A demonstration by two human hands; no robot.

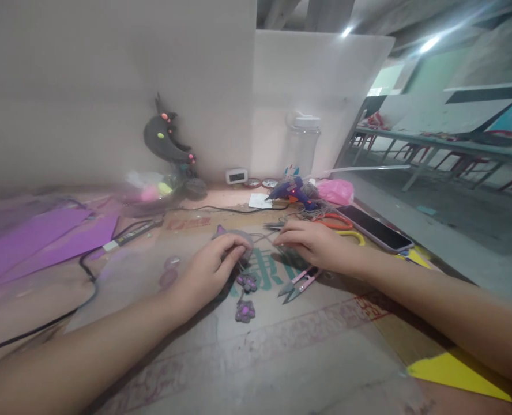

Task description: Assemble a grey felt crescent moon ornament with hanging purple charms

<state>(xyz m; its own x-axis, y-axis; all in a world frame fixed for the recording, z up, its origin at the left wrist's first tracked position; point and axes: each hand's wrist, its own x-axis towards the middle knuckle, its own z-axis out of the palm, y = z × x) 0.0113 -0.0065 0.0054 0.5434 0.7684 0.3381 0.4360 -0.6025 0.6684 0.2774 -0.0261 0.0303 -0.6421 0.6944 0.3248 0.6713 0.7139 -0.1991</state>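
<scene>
My left hand [215, 271] is closed in a pinch on a rounded grey craft piece with a purple pointed ear [220, 230], partly hidden behind the fingers. Below that hand lie two small grey paw shapes with purple pads, an upper paw [247, 282] and a lower paw [245, 311], joined by a thin cord. To the right, my right hand [310, 243] hovers with its fingers pressed together; what they hold, if anything, is too small to make out. Pink-handled thread snips [300, 284] lie just under it. Orange-handled scissors [334, 220] and a yellow handle [354, 235] show behind it.
A blue glue gun [294, 193], a phone [375, 227] and a clear bottle [302, 144] stand or lie at the back right. Purple sheets [66, 236], a power strip [132, 233] and its cable are left. A dark crescent moon ornament [163, 138] stands behind.
</scene>
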